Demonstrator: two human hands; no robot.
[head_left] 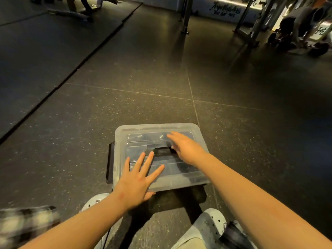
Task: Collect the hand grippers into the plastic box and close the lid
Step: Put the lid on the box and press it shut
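Left fingers spread wide, flat on the lid, front-left; left hand grips nothing. Right fingers extended and loose, over the lid's far right; right hand is blurred, contact unclear. Lid is clear-grey with a black handle in the middle and sits on the box. Grippers show through it: coil springs, dark shapes. Black latch on the left side. Box is on the dark floor, just ahead of the shoes.

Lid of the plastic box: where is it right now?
Low centre of the head view, the lid sits on the plastic box on the floor, just ahead of the shoes; left hand flat on its near-left part, right hand over its far right.
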